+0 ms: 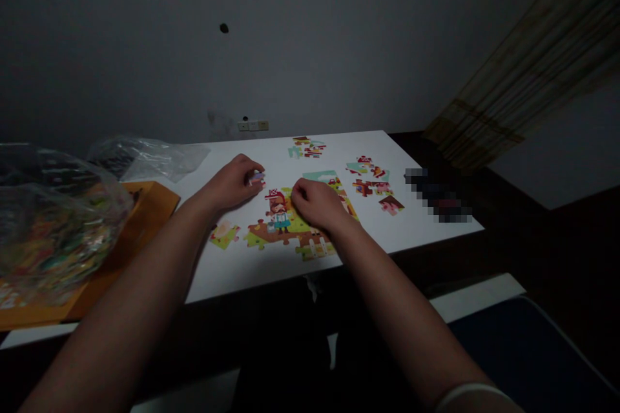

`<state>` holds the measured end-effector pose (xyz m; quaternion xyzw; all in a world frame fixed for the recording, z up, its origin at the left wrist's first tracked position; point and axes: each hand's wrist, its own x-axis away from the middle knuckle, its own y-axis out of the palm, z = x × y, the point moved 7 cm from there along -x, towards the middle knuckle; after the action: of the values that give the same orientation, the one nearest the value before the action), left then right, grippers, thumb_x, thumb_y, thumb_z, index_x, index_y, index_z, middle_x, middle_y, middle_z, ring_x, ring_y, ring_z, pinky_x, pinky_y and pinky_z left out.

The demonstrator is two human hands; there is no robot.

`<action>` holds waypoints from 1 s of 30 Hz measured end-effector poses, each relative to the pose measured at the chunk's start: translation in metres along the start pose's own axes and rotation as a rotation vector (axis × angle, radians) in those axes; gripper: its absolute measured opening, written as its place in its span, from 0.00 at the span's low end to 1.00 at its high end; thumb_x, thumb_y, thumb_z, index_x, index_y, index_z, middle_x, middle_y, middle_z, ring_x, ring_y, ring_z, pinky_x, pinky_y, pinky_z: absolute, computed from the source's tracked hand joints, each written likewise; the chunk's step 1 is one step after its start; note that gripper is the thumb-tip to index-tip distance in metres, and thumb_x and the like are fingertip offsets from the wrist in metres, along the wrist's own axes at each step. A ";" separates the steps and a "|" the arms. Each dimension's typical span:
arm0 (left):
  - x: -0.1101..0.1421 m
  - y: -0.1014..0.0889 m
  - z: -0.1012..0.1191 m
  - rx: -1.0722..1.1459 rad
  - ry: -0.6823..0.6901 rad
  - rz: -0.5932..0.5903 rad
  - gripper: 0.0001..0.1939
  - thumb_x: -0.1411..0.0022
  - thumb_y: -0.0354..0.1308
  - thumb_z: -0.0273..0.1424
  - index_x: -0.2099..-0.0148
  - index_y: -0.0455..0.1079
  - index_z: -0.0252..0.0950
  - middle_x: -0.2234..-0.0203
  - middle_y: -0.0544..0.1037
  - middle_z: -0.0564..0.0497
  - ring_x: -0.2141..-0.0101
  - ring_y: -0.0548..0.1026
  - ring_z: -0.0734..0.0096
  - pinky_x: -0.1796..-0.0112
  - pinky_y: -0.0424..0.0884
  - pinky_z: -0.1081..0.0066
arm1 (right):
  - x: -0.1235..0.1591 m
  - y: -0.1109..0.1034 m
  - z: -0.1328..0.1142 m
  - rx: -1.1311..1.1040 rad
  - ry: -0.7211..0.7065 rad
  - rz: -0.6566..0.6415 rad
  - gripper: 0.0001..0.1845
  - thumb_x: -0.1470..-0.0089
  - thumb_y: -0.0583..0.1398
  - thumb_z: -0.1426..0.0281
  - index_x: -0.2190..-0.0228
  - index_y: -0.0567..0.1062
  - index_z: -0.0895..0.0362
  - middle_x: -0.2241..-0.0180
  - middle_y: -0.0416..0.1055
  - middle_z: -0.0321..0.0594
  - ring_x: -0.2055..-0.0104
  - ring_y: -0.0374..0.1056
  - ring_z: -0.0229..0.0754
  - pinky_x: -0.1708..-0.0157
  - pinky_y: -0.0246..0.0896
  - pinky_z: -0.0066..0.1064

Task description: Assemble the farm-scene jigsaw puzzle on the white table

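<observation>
My left hand (237, 182) rests on the white table with its fingers closed round a small purple and pink puzzle piece (258, 179). A partly joined jigsaw puzzle (279, 216) lies just to the right, showing a bearded figure in a red hat and a blue-green garment. Over its middle is my right hand (317, 203), fingers curled together; whatever they pinch, if anything, is hidden. Beside the puzzle's lower left lies a loose green and peach piece (225, 233).
Several loose pieces (371, 187) lie to the right, with another group (306, 148) at the back. On the left, a clear plastic bag of pieces (53, 239) sits on an orange box (150, 200). A crumpled clear bag (155, 156) lies behind. A blurred dark object (438, 197) is at the right edge.
</observation>
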<state>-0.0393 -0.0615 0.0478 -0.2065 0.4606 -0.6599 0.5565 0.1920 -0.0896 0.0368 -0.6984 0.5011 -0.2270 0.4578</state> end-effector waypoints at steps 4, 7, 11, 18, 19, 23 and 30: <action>-0.001 -0.003 0.004 -0.030 0.028 0.016 0.18 0.34 0.66 0.43 0.46 0.81 0.39 0.56 0.76 0.45 0.59 0.75 0.60 0.51 0.74 0.59 | 0.000 0.000 0.000 0.005 -0.006 0.005 0.12 0.28 0.57 0.65 0.61 0.80 0.51 0.58 0.85 0.46 0.59 0.76 0.49 0.63 0.54 0.38; -0.001 -0.005 0.003 -0.016 0.007 0.024 0.19 0.34 0.66 0.44 0.48 0.81 0.39 0.56 0.78 0.45 0.59 0.76 0.60 0.52 0.73 0.61 | 0.000 0.001 0.001 0.007 0.000 0.000 0.12 0.28 0.57 0.65 0.60 0.81 0.51 0.58 0.85 0.46 0.59 0.76 0.49 0.63 0.54 0.37; -0.001 -0.005 -0.003 0.042 -0.043 0.055 0.20 0.36 0.68 0.44 0.47 0.82 0.38 0.56 0.82 0.45 0.60 0.77 0.62 0.55 0.73 0.64 | 0.001 -0.001 -0.001 0.019 -0.012 0.010 0.12 0.28 0.57 0.66 0.60 0.81 0.52 0.57 0.85 0.47 0.58 0.75 0.49 0.62 0.54 0.36; -0.002 0.001 -0.020 0.256 -0.097 0.095 0.13 0.31 0.63 0.34 0.49 0.82 0.36 0.56 0.87 0.43 0.58 0.82 0.64 0.54 0.75 0.64 | 0.001 0.003 0.001 -0.012 -0.011 0.005 0.11 0.29 0.59 0.65 0.62 0.81 0.52 0.61 0.84 0.46 0.61 0.74 0.50 0.64 0.51 0.36; -0.002 0.001 -0.021 0.265 -0.083 0.106 0.12 0.32 0.62 0.32 0.50 0.83 0.36 0.55 0.87 0.42 0.57 0.83 0.63 0.53 0.75 0.64 | 0.001 0.003 0.002 -0.017 -0.010 0.005 0.11 0.29 0.58 0.65 0.62 0.81 0.52 0.62 0.84 0.46 0.61 0.74 0.50 0.64 0.51 0.36; -0.003 0.004 -0.023 0.275 -0.056 0.108 0.12 0.32 0.60 0.28 0.51 0.83 0.36 0.55 0.88 0.41 0.56 0.84 0.62 0.51 0.76 0.62 | 0.001 0.004 0.002 -0.037 -0.009 -0.001 0.12 0.30 0.58 0.65 0.62 0.81 0.52 0.62 0.84 0.46 0.61 0.74 0.50 0.64 0.53 0.37; -0.003 0.005 -0.025 0.307 -0.100 0.111 0.14 0.32 0.59 0.25 0.49 0.83 0.35 0.53 0.88 0.40 0.55 0.84 0.62 0.50 0.77 0.63 | 0.000 0.006 0.005 -0.013 -0.013 -0.004 0.13 0.29 0.57 0.64 0.61 0.81 0.52 0.61 0.84 0.48 0.61 0.73 0.51 0.64 0.52 0.37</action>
<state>-0.0548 -0.0491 0.0321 -0.1262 0.3367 -0.6797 0.6393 0.1927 -0.0887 0.0292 -0.7038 0.4982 -0.2203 0.4560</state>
